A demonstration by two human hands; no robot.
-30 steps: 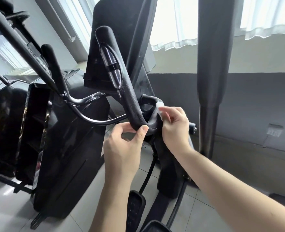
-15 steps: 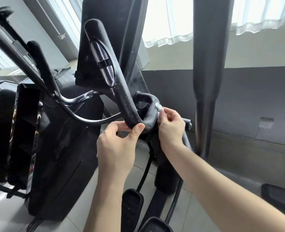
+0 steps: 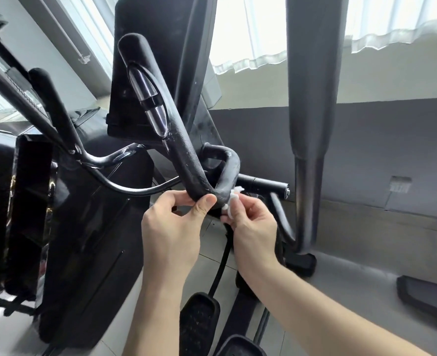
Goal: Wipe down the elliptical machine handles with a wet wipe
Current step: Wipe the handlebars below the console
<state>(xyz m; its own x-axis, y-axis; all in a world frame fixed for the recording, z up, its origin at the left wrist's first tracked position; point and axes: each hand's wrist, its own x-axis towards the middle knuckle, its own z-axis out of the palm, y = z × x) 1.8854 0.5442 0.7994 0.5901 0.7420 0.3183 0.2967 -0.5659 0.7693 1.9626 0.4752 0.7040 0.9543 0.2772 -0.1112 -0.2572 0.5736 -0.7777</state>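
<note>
A black curved elliptical handle [image 3: 178, 140] with a shiny sensor strip rises at centre and bends back up at its low point. My left hand [image 3: 172, 227] pinches that low bend between thumb and fingers. My right hand [image 3: 253, 224] holds a small bunched white wet wipe [image 3: 231, 199] against the right side of the bend, where the grip looks damp and pale. A second black handle [image 3: 55, 111] stands at the left. The tall moving arm bar [image 3: 312, 98] runs down the right of centre.
The black console back [image 3: 161, 60] hangs above the handle. Glossy black machine housing [image 3: 84, 240] fills the left. Foot pedals [image 3: 199, 325] lie below my arms on a tiled floor. A grey wall with a socket [image 3: 399, 185] and curtained windows are behind.
My right hand with the wipe has slid down the curved grip from its upper part to the low bend. My left hand keeps its pinch. The view has shifted slightly.
</note>
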